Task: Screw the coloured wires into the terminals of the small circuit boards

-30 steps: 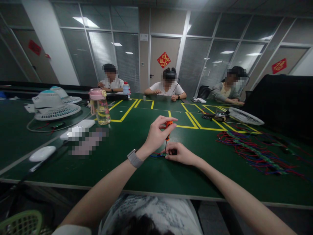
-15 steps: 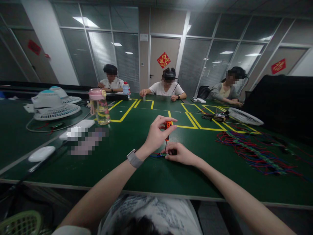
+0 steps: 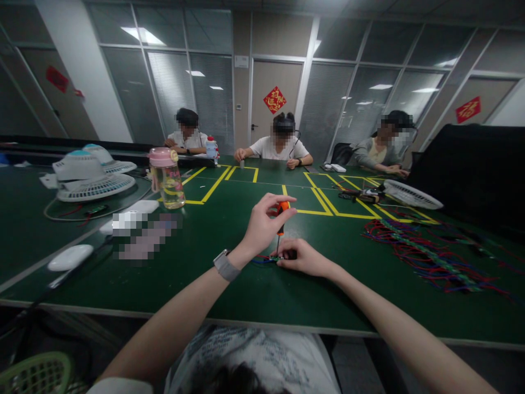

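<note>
An orange-and-black screwdriver (image 3: 281, 227) stands almost upright in front of me, its tip down at a small green circuit board (image 3: 274, 259). My left hand (image 3: 266, 220) is closed around the screwdriver's handle, with the fingers stretching past it. Low on the table, my right hand (image 3: 301, 257) pinches the right end of the board, and its fingertips hide part of it. Blue and red wires (image 3: 261, 260) run from the board to the left, beneath my left wrist.
Many wired circuit boards (image 3: 430, 262) lie in a row at right. A pink-lidded bottle (image 3: 172, 183), white fans (image 3: 92, 178) and a white case (image 3: 70, 258) stand at left. A fan (image 3: 412, 195) lies beside a dark screen (image 3: 484, 180). Several co-workers sit across the table.
The screwdriver handle looks slightly turned in my left hand. Both hands and the circuit board stay in nearly the same place.
</note>
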Demonstrator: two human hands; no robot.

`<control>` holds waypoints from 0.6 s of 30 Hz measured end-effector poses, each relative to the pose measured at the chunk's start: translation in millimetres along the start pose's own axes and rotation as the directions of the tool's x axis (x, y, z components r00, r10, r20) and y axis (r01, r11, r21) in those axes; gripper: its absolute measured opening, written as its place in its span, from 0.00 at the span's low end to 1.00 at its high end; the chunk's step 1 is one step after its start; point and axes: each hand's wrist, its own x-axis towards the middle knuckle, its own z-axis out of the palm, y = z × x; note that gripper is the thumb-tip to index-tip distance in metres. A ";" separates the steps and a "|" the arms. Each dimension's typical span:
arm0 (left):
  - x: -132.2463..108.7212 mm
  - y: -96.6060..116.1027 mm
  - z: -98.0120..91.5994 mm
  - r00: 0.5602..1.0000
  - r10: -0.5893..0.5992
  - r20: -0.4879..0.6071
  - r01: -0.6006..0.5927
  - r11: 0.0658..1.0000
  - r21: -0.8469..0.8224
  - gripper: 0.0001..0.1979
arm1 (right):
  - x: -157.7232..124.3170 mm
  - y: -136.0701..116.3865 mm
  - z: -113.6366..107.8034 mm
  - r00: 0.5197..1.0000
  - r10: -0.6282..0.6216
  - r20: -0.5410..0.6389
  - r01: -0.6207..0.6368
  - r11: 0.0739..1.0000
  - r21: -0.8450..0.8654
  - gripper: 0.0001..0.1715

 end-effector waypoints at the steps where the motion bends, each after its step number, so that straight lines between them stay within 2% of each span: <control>1: 0.0 0.7 -0.9 1.000 0.026 -0.012 -0.025 0.999 0.047 0.08 | -0.1 0.2 0.0 1.000 -0.002 -0.002 0.002 1.000 0.000 0.09; 4: 0.4 2.7 -2.8 0.999 0.049 -0.011 -0.048 0.996 0.080 0.09 | -0.2 0.3 0.1 1.000 0.000 -0.001 0.000 1.000 -0.004 0.09; 7: 0.6 2.7 -2.3 0.999 -0.014 0.052 0.017 0.998 -0.063 0.16 | -0.1 -0.3 0.1 1.000 0.000 -0.003 0.000 1.000 -0.009 0.09; 11: -0.5 1.3 1.0 0.990 -0.092 0.109 0.114 0.971 -0.212 0.17 | -0.2 -1.7 0.2 1.000 -0.009 -0.001 0.009 1.000 -0.007 0.09; 15: -2.4 0.6 2.8 0.992 -0.068 0.111 0.087 0.980 -0.181 0.16 | 0.0 -2.1 0.6 1.000 -0.011 -0.003 0.011 1.000 -0.002 0.09; 18: -3.4 0.3 1.8 0.997 -0.007 0.073 0.012 0.998 -0.059 0.14 | 0.3 -1.7 0.9 1.000 -0.009 -0.004 0.009 1.000 0.006 0.10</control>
